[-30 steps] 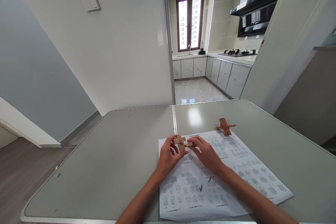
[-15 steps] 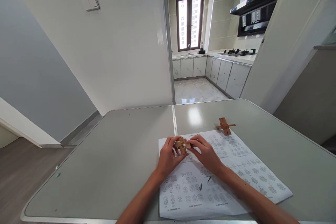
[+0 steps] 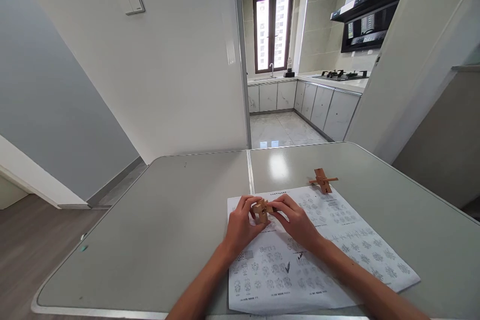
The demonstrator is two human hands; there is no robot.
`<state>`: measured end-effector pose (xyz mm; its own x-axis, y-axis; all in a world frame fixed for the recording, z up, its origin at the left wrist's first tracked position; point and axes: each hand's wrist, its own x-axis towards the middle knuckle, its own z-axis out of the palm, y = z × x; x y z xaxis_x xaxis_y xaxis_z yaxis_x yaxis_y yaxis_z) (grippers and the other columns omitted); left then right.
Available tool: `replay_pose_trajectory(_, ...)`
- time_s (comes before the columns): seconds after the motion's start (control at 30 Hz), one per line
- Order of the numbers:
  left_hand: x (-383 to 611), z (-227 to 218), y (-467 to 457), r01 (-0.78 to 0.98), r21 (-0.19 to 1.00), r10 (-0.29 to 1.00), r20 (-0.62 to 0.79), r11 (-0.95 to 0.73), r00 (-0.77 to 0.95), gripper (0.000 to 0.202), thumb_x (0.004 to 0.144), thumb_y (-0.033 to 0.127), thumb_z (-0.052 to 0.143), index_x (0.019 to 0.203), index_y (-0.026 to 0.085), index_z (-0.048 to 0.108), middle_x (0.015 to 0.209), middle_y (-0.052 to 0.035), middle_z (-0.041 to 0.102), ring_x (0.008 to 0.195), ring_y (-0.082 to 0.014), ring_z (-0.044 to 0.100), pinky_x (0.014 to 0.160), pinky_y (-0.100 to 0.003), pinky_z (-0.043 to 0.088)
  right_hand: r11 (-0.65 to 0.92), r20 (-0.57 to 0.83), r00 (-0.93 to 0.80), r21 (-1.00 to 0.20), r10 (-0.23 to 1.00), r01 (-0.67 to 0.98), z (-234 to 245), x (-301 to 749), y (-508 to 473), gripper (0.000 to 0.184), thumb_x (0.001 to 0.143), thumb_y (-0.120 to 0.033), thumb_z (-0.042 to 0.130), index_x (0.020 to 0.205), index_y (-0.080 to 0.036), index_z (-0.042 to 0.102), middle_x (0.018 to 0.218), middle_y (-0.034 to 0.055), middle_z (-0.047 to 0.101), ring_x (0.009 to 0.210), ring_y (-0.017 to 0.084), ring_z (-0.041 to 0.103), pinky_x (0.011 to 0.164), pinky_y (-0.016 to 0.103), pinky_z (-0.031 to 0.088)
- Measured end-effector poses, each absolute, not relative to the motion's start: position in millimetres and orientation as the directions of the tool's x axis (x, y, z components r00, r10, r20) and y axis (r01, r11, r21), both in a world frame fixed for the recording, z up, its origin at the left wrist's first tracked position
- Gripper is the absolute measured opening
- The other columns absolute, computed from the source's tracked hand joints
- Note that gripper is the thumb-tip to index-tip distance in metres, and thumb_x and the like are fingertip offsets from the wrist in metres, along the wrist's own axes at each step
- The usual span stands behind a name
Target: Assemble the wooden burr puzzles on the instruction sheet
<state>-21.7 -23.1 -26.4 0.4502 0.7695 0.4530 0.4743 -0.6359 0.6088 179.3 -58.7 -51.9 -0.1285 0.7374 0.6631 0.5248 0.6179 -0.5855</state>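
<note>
Puzzle [image 3: 262, 211] of pale wooden blocks at the lower centre of the frame, held above a printed sheet [image 3: 243, 305]. The left hand [image 3: 240, 224] has its grip curled around the puzzle's left side, thumb beneath. The right hand [image 3: 296, 221] keeps a narrow grip, fingertips pinching a small block [image 3: 270, 208] at the puzzle's right side. Right of centre, a darker wooden cross [image 3: 323, 181] sits by the sheet's far edge on the grey worktop [image 3: 150, 230].

Hands [image 3: 242, 225] partly hide the wooden blocks [image 3: 261, 207]; printed lettering [image 3: 278, 294] is illegibly small; forearms [image 3: 204, 277] are cut off at six o'clock.
</note>
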Motion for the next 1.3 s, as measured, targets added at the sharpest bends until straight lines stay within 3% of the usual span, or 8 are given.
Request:
replay_pose_trajectory(0.17,-22,-28,-23,0.486,0.613,0.779,0.428,-0.623,0.459,0.049,0.076,0.024,0.078,0.12,0.032,0.058,0.116,0.0012,0.065,0.071,-0.0115,0.061,0.069,-0.028,0.055,0.602,0.63,-0.131,-0.629,0.765,0.492,-46,177,-63,0.021,0.105,-0.026,0.051,0.12,-0.029,0.065,0.102,0.0066,0.06,0.087,0.022,0.068,0.081,0.04,0.064)
replay_pose_trajectory(0.27,-22,-28,-23,0.456,0.675,0.805,0.388,-0.58,0.449,0.051,0.075,0.027,0.08,0.121,0.031,0.058,0.111,0.001,0.068,0.074,-0.0132,0.062,0.067,-0.028,0.056,0.608,0.626,-0.146,-0.632,0.766,0.481,-45,178,-63,0.023,0.106,-0.026,0.049,0.122,-0.03,0.064,0.104,0.0075,0.06,0.09,0.023,0.067,0.081,0.042,0.064)
replay_pose_trajectory(0.47,-20,-23,-21,0.305,0.82,0.839,0.336,-0.484,0.428,0.051,0.077,0.038,0.083,0.12,0.024,0.059,0.1,-0.0009,0.071,0.07,-0.0134,0.062,0.064,-0.029,0.058,0.544,0.568,-0.114,-0.682,0.815,0.489,-48,177,-62,0.034,0.105,-0.036,0.05,0.138,-0.029,0.052,0.127,0.0126,0.056,0.099,0.026,0.065,0.091,0.048,0.06)
replay_pose_trajectory(0.57,-19,-21,-21,0.24,0.862,0.851,0.327,-0.447,0.412,0.059,0.072,0.04,0.088,0.121,0.024,0.059,0.1,-0.0019,0.072,0.078,-0.0163,0.068,0.071,-0.032,0.06,0.496,0.518,-0.096,-0.727,0.85,0.475,-47,176,-63,0.036,0.109,-0.037,0.039,0.142,-0.029,0.049,0.134,0.0124,0.054,0.111,0.026,0.062,0.098,0.046,0.057)
replay_pose_trajectory(0.67,-19,-20,-21,0.167,0.897,0.844,0.302,-0.409,0.444,0.066,0.069,0.04,0.091,0.124,0.024,0.058,0.101,-0.0024,0.071,0.08,-0.0173,0.068,0.077,-0.035,0.062,0.473,0.477,-0.105,-0.771,0.872,0.426,-43,177,-63,0.035,0.11,-0.036,0.031,0.136,-0.029,0.053,0.128,0.0102,0.059,0.116,0.025,0.061,0.1,0.043,0.054)
replay_pose_trajectory(0.9,-18,-13,-25,0.09,0.941,0.832,0.239,-0.325,0.501,0.068,0.07,0.039,0.091,0.128,0.024,0.057,0.102,-0.0039,0.07,0.085,-0.0178,0.067,0.086,-0.039,0.06,0.425,0.412,-0.112,-0.837,0.904,0.345,-33,177,-63,0.03,0.109,-0.045,0.039,0.119,-0.025,0.058,0.11,0.0077,0.069,0.097,0.023,0.066,0.087,0.038,0.055)
replay_pose_trajectory(1.17,-20,-9,-25,0.131,0.944,0.84,0.199,-0.303,0.504,0.069,0.069,0.039,0.092,0.128,0.025,0.058,0.101,-0.005,0.072,0.08,-0.0169,0.065,0.075,-0.033,0.057,0.372,0.348,-0.132,-0.87,0.928,0.322,-34,179,-61,0.037,0.107,-0.054,0.038,0.11,-0.023,0.058,0.092,0.0048,0.067,0.078,0.02,0.062,0.076,0.035,0.054)
replay_pose_trajectory(1.3,-21,-11,-24,0.154,0.935,0.834,0.201,-0.32,0.513,0.068,0.07,0.041,0.091,0.128,0.026,0.058,0.1,-0.0042,0.072,0.082,-0.0181,0.067,0.073,-0.032,0.056,0.316,0.291,-0.154,-0.931,0.944,0.182,-34,179,-61,0.04,0.105,-0.058,0.042,0.118,-0.023,0.055,0.087,0.0031,0.068,0.073,0.019,0.063,0.071,0.034,0.054)
